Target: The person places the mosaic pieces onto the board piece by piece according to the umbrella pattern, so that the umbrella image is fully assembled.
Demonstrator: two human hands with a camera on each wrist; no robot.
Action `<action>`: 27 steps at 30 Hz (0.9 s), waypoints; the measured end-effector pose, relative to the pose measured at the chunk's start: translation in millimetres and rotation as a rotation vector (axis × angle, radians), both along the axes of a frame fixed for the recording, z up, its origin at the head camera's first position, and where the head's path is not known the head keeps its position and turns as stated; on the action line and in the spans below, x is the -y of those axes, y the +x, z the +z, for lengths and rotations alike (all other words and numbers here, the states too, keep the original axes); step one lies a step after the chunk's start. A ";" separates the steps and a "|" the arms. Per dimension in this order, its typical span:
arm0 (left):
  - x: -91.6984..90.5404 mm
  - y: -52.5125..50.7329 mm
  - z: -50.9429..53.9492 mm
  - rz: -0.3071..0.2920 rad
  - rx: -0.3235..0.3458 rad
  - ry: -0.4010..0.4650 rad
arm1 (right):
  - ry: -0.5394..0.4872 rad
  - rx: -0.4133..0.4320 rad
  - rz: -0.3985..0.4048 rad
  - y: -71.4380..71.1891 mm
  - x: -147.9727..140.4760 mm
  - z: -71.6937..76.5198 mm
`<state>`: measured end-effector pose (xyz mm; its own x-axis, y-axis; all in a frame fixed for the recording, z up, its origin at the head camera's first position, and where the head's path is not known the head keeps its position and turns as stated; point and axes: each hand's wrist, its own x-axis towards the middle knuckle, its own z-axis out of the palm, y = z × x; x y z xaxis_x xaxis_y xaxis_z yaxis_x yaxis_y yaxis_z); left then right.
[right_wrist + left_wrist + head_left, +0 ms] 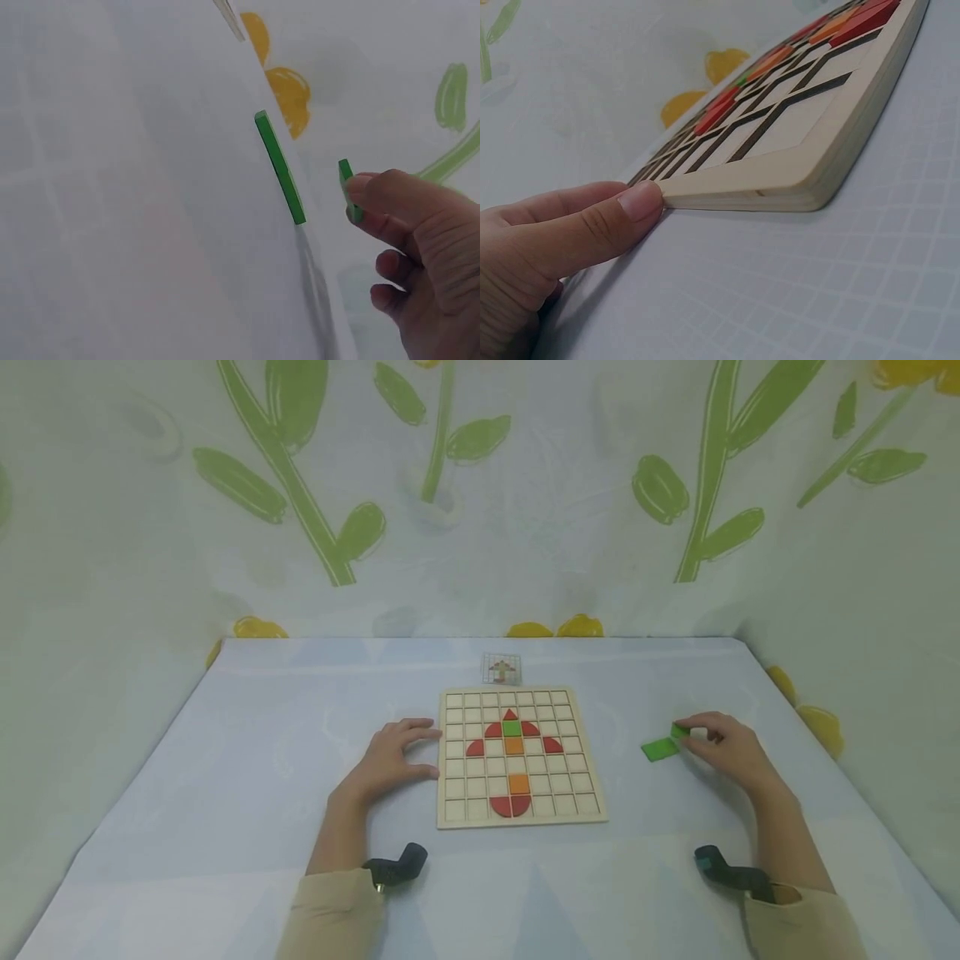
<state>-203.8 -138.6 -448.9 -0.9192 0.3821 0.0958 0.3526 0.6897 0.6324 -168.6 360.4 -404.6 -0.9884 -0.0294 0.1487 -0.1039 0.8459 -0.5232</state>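
Note:
A pale wooden grid board lies on the table, with red rounded pieces, a red triangle, orange squares and a green square in its cells. My left hand is at the board's left side, its thumb touching the edge and its fingers loosely bent. Out to the right of the board, my right hand pinches a small green tile between thumb and finger, raised off the table. Just left of that hand, a flat green piece lies on the table.
Behind the board's far edge lies a small pattern card showing a similar figure on a grid. A pale cloth with printed green stems and yellow flowers rises along the table's back and sides. Dark wrist-camera mounts jut inward from both wrists.

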 end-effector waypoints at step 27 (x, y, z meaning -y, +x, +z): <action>1.5 1.0 -2.4 -0.014 0.008 -0.045 | -0.110 -0.128 0.151 -14.7 53.4 4.8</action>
